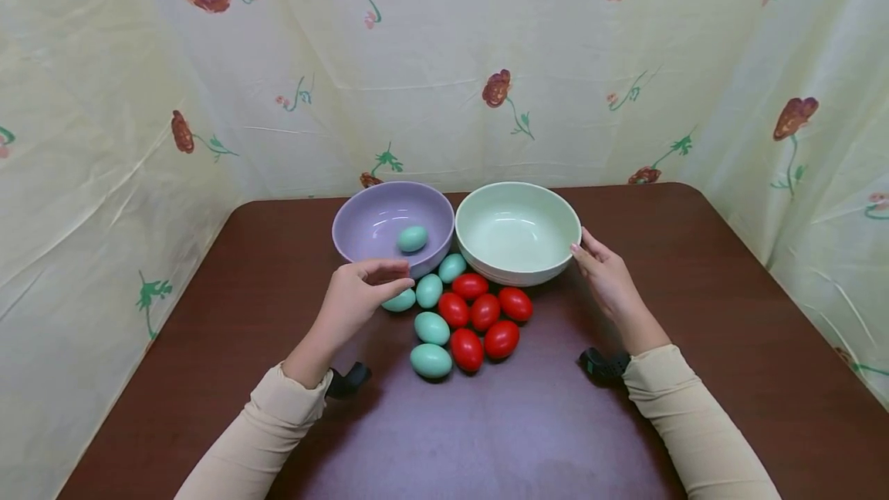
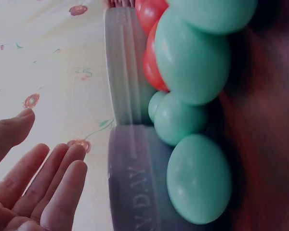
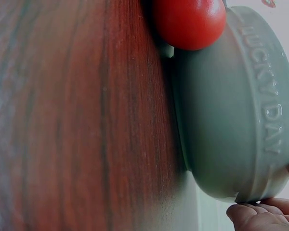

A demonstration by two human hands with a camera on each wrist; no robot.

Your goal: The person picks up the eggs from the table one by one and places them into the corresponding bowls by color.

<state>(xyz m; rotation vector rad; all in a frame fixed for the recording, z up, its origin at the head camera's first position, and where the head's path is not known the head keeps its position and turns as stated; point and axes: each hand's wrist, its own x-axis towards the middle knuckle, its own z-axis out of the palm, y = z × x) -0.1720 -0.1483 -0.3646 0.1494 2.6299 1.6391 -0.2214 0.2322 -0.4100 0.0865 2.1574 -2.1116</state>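
Red eggs (image 1: 485, 312) front pale-green bowl (image 1: 514, 224) | purple bowl (image 1: 368, 226) alongside | floral curtain (image 1: 430, 83) behind

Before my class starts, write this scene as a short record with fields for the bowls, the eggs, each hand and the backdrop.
Bowls: purple bowl on the left, pale green bowl on the right, side by side on a brown table
Inside purple bowl: one mint egg
In front of bowls: five more mint eggs, six red eggs
Left hand: holds nothing, near the purple bowl's front rim
Right hand: touches the pale green bowl's right side
Backdrop: flowered cloth
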